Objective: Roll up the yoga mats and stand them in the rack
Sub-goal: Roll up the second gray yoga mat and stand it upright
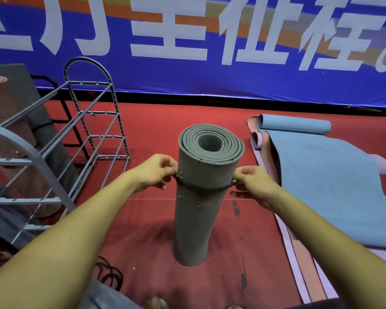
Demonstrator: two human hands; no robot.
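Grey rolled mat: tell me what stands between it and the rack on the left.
Nothing visible does. The grey rolled mat stands upright on the red floor, both hands pinching the black band around it: left hand, right hand. Only bare floor lies between it and the rack.

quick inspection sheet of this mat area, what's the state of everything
surface: red carpet floor, dark scuffs near the roll.
job's things: grey rolled foam yoga mat upright on the floor, thin black elastic band around it; blue yoga mat mostly unrolled; grey metal rack at left.
clutter: black loops lying on the floor.
hands: left hand and right hand pinch the band at opposite sides.
cables: nothing seen.
surroundings: blue banner behind.
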